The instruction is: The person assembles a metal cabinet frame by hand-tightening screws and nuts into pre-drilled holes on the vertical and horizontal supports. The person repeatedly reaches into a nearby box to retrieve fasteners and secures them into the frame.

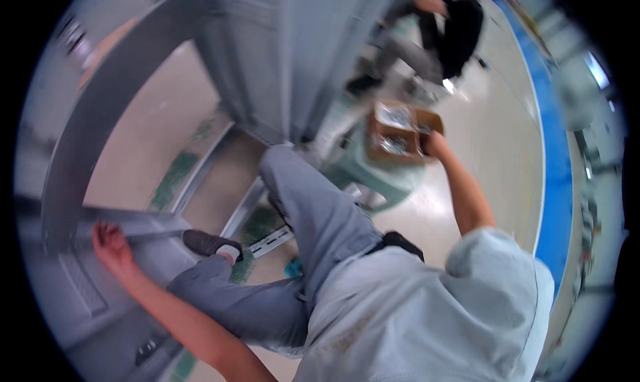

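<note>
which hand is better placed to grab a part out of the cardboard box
The right hand. It is already at the near edge of the cardboard box on the green stool. The left hand is far off, resting on the grey metal frame.

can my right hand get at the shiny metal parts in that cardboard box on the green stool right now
Probably yes. The right hand already rests at the near edge of the cardboard box on the green stool, and the box is open on top, with nothing lying over the metal parts. The left hand is far off, on a grey metal panel.
</note>
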Demonstrator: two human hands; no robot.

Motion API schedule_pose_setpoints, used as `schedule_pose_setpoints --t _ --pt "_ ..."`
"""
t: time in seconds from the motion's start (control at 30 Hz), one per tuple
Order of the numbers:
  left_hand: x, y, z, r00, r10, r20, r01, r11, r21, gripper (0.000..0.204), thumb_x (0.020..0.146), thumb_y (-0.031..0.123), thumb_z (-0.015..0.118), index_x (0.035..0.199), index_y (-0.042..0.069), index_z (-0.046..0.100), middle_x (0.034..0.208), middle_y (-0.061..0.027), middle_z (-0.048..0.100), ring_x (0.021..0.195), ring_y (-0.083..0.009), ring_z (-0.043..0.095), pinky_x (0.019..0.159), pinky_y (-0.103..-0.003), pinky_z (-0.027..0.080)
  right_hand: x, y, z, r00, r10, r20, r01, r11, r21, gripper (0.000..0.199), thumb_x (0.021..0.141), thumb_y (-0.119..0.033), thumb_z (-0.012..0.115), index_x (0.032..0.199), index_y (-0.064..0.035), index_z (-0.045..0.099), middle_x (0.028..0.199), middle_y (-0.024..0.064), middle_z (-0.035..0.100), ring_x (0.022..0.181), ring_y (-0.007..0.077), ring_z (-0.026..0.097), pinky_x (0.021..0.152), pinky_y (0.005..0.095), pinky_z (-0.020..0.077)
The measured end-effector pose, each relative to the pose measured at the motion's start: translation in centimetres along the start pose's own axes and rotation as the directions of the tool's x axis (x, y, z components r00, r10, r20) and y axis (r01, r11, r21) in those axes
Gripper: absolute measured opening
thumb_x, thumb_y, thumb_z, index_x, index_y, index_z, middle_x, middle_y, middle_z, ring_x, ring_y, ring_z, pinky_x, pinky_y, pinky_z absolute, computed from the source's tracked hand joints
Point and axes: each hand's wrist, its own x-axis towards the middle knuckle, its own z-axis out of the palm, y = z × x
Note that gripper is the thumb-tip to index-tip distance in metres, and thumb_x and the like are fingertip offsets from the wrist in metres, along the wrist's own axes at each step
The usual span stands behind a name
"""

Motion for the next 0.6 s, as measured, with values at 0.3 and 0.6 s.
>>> schedule_pose_setpoints --t 0.3,0.6 --pt "-8.1 -7.7 18.6 0.996 -0.077 0.036 0.031 0.720 0.694 0.036 0.094 0.040 0.067 0.081 0.006 0.069 0.075 -0.0024 0.065 0.066 -0.0095 0.060 0.061 -0.026 0.052 -16.2 -30.6 -12.7 0.796 -0.572 -0.195 0.400 0.257 0.880 0.022 0.082 0.000 0.075 0.103 -0.0020 0.069 0.086 0.0014 0.068 0.079 0.0101 0.064 0.071 0.0259 0.0526" --pt "-9.6 -6.1 19.9 0.978 -0.135 0.160 0.065 0.922 0.381 0.036 0.096 0.040 0.065 0.101 0.004 0.071 0.091 -0.0051 0.070 0.077 -0.0132 0.068 0.068 -0.031 0.058 -29.5 -60.2 -21.7 -0.108 -0.830 -0.547 0.802 -0.398 0.445 0.048 0.080 -0.001 0.073 0.126 -0.0081 0.062 0.083 0.0086 0.064 0.075 0.0230 0.064 0.070 0.0350 0.0532"
